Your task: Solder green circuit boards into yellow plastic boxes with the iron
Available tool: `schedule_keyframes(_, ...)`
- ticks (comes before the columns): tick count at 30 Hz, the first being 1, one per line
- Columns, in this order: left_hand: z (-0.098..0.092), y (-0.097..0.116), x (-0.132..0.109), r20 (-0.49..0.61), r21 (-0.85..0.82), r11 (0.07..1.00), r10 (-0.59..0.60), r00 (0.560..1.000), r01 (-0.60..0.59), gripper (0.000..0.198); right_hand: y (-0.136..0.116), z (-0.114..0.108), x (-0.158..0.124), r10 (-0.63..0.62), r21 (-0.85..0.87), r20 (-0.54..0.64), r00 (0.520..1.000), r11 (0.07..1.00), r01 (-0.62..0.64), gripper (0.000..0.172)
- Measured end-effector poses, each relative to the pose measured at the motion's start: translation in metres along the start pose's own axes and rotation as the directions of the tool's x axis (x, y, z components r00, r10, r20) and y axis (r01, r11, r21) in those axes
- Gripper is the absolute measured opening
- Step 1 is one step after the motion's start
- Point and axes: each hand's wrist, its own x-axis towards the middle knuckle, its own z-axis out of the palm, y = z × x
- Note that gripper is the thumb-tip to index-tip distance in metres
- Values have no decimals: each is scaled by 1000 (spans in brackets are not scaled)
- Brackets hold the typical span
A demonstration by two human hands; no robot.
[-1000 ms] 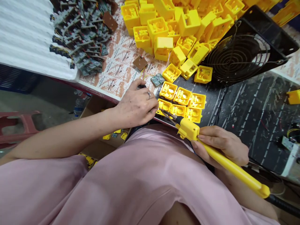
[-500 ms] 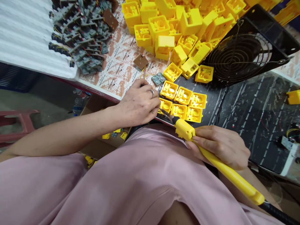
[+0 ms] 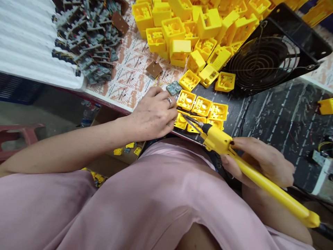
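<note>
My right hand (image 3: 262, 161) grips a yellow soldering iron (image 3: 218, 139) by its long handle. Its metal tip and a thin side tube point left, over the front row of small open yellow cases (image 3: 202, 106), which stand in two rows at the table edge. My left hand (image 3: 156, 113), with a ring on one finger, is closed beside the left front case (image 3: 181, 122). Its fingertips are hidden behind the knuckles, so what they pinch does not show. Just beyond it lie a green circuit board (image 3: 173, 88) and a brown board (image 3: 154, 69) with thin wires.
A heap of yellow cases (image 3: 179, 29) fills the back. To its right stands a black fan (image 3: 260, 62). Many circuit boards (image 3: 91, 45) are piled at the left by white foam (image 3: 28, 45). Below the edge, a cardboard box (image 3: 109, 161) holds yellow parts.
My right hand has moved right with the soldering iron, and its tip now lies over the front cases. My left hand has stayed almost where it was.
</note>
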Motion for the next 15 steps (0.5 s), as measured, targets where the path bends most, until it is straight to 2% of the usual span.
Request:
schedule_keyframes(2,0,-1,-1,9,24,1000,6,1000,-6,24,1,2,0,-4,-5,-21,1000,1000,4,63)
schedule_keyframes(4,4,-6,-6,-33,-27,999,19,999,-20,22,2,2,-1,-19,43,-38,999,999,21,63)
schedule_keyframes(8,23,-20,-26,-237,-296,947,55,970,-126,33,1,3,-6,20,138,-72,997,990,-10,63)
schedule_keyframes(9,27,-23,-30,-281,-354,924,43,959,-145,29,1,4,-7,38,143,-87,995,989,-25,62)
schedule_keyframes(11,33,-24,-36,-333,-437,889,-22,943,-134,18,1,5,-12,106,104,-133,985,990,-93,60)
schedule_keyframes(15,33,-15,-30,-337,-467,884,-205,919,26,26,7,7,-26,178,-34,-186,966,982,-187,60)
